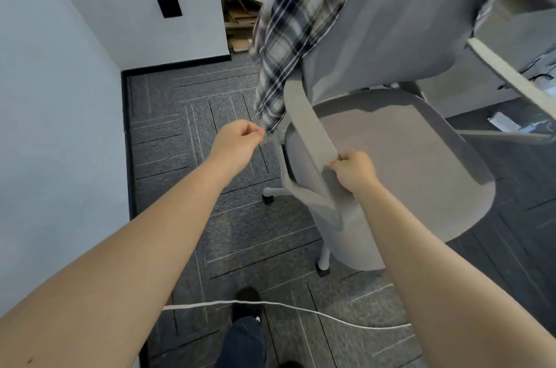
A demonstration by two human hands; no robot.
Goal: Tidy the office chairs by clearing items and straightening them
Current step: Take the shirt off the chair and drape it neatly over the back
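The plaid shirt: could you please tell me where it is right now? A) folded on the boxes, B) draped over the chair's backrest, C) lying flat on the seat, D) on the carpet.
B: the plaid shirt hangs over the chair's backrest, its lower corner pinched by the left hand.

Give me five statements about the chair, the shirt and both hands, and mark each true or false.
1. The plaid shirt hangs over the chair's backrest. True.
2. The left hand pinches the shirt's lower edge. True.
3. The right hand rests on the seat. False: it grips the armrest.
4. The seat has a bag on it. False: nothing lies on it.
5. A white cable lies across the carpet. True.
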